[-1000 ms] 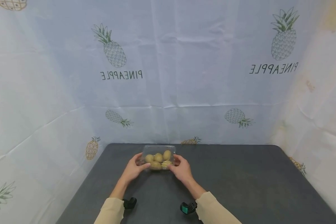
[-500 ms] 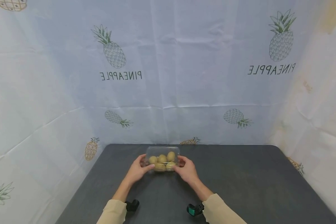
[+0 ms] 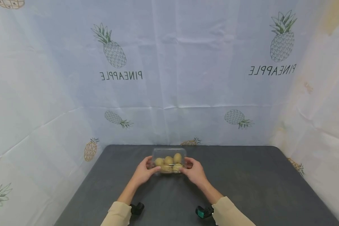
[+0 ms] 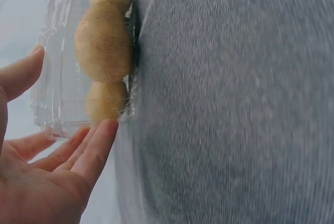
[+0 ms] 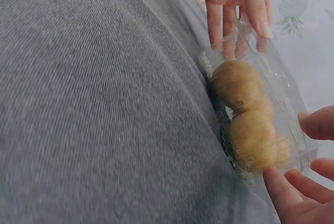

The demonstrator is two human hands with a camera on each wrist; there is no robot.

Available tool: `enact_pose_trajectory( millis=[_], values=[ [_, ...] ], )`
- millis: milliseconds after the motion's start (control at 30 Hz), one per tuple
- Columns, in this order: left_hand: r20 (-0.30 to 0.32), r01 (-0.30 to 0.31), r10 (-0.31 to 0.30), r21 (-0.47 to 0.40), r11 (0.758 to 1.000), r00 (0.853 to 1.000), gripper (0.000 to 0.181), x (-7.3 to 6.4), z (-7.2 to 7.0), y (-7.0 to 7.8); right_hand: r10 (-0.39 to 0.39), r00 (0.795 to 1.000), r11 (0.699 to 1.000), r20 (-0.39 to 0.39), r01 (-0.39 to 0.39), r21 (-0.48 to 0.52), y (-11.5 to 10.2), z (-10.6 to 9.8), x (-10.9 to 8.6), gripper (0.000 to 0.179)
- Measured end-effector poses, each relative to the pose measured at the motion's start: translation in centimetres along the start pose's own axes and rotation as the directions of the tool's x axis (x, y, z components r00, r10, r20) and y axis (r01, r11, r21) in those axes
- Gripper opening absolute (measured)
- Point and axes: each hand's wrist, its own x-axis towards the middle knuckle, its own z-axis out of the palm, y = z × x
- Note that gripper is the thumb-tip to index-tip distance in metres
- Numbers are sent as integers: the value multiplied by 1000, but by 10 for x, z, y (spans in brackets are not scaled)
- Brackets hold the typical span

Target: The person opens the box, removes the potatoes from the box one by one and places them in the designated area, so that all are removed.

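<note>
A clear plastic clamshell box (image 3: 169,152) with several yellow-brown potatoes (image 3: 168,160) inside is near the far edge of the table in the head view. My left hand (image 3: 142,172) grips its left end, thumb on the front and fingers at the side. At the opposite end my right hand (image 3: 197,173) holds it the same way. The left wrist view shows the left fingers (image 4: 94,153) against the box's end, beside one potato (image 4: 107,99). In the right wrist view the right fingertips touch the lower corner of the box (image 5: 292,93), which is close over the table.
The dark grey table (image 3: 243,188) extends to both sides and towards me. A pale cloth (image 3: 197,78) printed with pineapples hangs behind its far edge and along both sides. Black wrist devices (image 3: 204,212) sit by the beige sleeves.
Both hands have carried the box of potatoes a short way to the right and slightly towards me, keeping their grip on its two ends. The view has shifted slightly.
</note>
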Motion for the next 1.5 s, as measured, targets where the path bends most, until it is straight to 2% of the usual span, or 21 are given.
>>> enact_pose_trajectory(
  millis=[400, 967, 1500],
  values=[
    [29, -34, 36, -37, 999, 999, 74, -3, 13, 11, 30, 999, 999, -21, -30, -19, 5, -17, -5, 57],
    [66, -67, 70, -55, 996, 995, 75, -1, 32, 15, 53, 998, 998, -44, -54, -15, 14, -38, -13, 56],
    [89, -88, 96, -82, 993, 991, 72, 4, 52, 31, 50, 998, 999, -31, -51, 0, 20, -69, -21, 60]
  ],
)
